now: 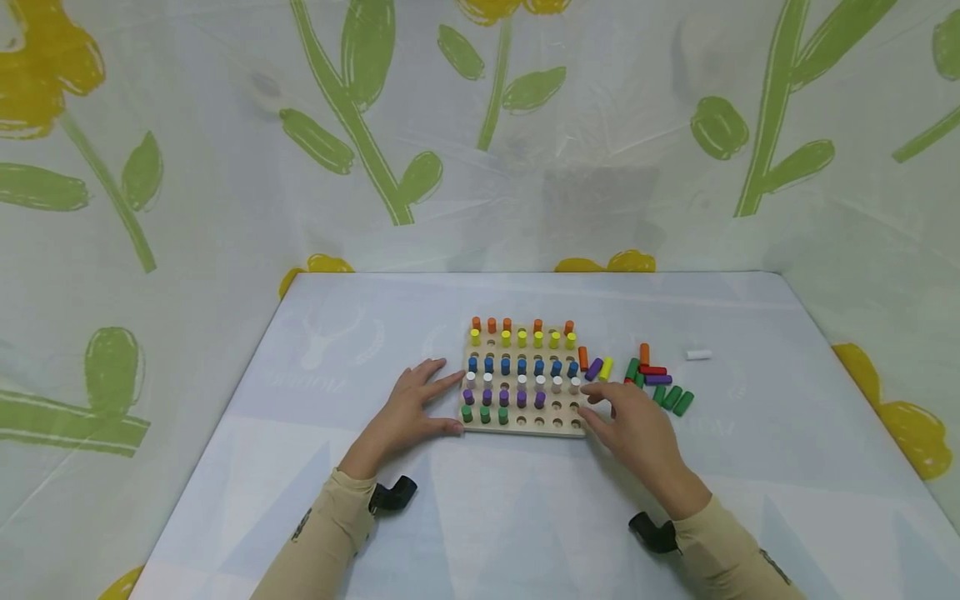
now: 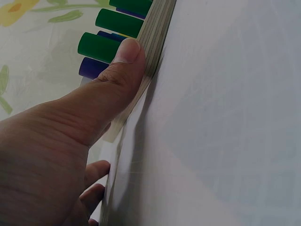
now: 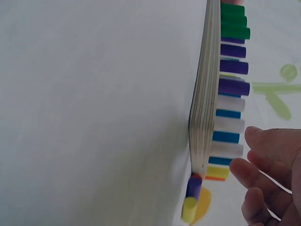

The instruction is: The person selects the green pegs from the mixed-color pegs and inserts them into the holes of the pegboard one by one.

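A wooden pegboard [image 1: 525, 429] lies on the table, with rows of orange, yellow, blue, white, purple and green pegs standing in its holes. My left hand [image 1: 408, 408] rests against the board's left side with fingers spread. In the left wrist view, its thumb lies along the board's edge beside a green peg [image 2: 99, 46]. Over the right edge hovers my right hand [image 1: 637, 425], thumb and index finger apart with nothing between them. Its fingertips are close to the last white peg [image 1: 575, 386] of that row. The right wrist view shows the fingers [image 3: 254, 136] beside the peg tops.
Loose pegs lie right of the board: an orange peg [image 1: 583, 358], a purple peg [image 1: 594, 369], a yellow peg [image 1: 607, 368] and several green pegs [image 1: 683, 403]. Farther right is a lone white peg [image 1: 698, 355]. A flower-printed curtain [image 1: 600, 192] stands behind the table.
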Available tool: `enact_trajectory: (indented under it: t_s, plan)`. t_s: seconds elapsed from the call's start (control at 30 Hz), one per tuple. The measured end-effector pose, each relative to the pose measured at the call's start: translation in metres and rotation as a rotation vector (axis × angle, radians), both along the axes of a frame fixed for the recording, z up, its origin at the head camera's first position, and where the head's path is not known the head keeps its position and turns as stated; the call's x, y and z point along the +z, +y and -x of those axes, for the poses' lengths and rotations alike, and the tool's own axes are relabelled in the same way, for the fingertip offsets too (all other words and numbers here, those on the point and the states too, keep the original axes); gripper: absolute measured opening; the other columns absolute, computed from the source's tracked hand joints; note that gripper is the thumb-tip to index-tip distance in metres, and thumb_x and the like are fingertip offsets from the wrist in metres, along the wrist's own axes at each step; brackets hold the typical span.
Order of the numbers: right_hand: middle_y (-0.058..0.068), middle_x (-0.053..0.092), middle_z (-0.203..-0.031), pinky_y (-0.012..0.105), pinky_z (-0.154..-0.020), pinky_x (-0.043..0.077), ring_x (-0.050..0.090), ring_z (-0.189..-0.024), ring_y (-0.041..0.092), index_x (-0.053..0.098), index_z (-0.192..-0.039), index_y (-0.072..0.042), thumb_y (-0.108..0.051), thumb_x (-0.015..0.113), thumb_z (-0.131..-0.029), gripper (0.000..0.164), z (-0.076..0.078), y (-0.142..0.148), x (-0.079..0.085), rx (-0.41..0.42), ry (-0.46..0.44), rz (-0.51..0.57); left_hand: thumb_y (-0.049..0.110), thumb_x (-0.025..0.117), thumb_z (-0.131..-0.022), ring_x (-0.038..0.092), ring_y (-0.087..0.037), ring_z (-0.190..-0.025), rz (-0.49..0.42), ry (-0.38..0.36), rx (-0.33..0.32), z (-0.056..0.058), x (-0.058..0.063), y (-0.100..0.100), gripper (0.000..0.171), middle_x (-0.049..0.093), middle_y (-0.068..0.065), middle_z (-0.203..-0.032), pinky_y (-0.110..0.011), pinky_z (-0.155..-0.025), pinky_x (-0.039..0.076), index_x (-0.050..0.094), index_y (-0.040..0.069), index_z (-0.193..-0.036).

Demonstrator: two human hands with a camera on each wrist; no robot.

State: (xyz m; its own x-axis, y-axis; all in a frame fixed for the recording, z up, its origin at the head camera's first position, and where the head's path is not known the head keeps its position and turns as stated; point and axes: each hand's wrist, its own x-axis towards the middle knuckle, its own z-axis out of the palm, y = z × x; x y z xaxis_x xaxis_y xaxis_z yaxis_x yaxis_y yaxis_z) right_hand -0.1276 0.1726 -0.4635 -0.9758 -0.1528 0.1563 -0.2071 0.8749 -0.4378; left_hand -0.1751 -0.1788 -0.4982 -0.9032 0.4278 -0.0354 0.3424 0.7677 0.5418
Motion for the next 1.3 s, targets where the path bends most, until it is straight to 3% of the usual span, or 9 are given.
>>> enact_trajectory:
  t_s: [0.33,0.5,0.67,0.93,1.3]
  plan:
    - [0.010,0.072,-0.107,0.043,-0.072,0.060,0.063,-0.089,0.027,0.071,-0.123,-0.008,-0.022,0.080,-0.089,0.037,0.003,0.023,-0.002,-0.042,-0.015,-0.016,0.055,0.084,-0.077,0.015,-0.035,-0.155,-0.002,0.002,0.000,0.000,0.000,0.000,0.092,0.026,-0.012,-0.166,-0.054,-0.126,0.003,0.045,0.028,-0.155]
    - [0.015,0.071,-0.111,0.048,-0.075,0.061,0.064,-0.092,0.032,0.070,-0.124,-0.006,-0.019,0.079,-0.089,0.039,0.005,0.032,-0.001,-0.054,-0.010,-0.036,0.055,0.084,-0.077,0.015,-0.035,-0.155,0.001,-0.001,0.001,0.000,0.000,0.000,0.092,0.026,-0.012,-0.166,-0.053,-0.126,0.002,0.045,0.029,-0.155]
    - [0.022,0.067,-0.120,0.056,-0.082,0.059,0.061,-0.106,0.040,0.068,-0.126,-0.004,-0.017,0.078,-0.088,0.042,0.007,0.040,0.000,-0.077,-0.026,-0.054,0.055,0.084,-0.076,0.016,-0.035,-0.155,-0.002,-0.006,0.000,0.000,0.000,0.000,0.092,0.026,-0.012,-0.166,-0.053,-0.126,0.002,0.045,0.029,-0.155]
    - [0.024,0.063,-0.129,0.054,-0.080,0.055,0.056,-0.104,0.041,0.065,-0.127,-0.001,-0.007,0.078,-0.084,0.046,0.013,0.052,-0.004,-0.062,0.059,-0.067,0.056,0.084,-0.076,0.016,-0.035,-0.154,0.001,-0.003,0.002,0.002,-0.002,0.000,0.093,0.026,-0.011,-0.166,-0.054,-0.126,0.003,0.044,0.029,-0.155]
    - [0.027,0.061,-0.132,0.057,-0.084,0.054,0.054,-0.106,0.044,0.058,-0.139,0.001,-0.007,0.081,-0.083,0.060,0.021,0.059,-0.005,-0.080,-0.004,-0.105,0.055,0.084,-0.076,0.017,-0.035,-0.154,0.004,0.004,-0.003,0.002,-0.003,-0.001,0.093,0.027,-0.012,-0.166,-0.054,-0.126,0.003,0.044,0.028,-0.155]
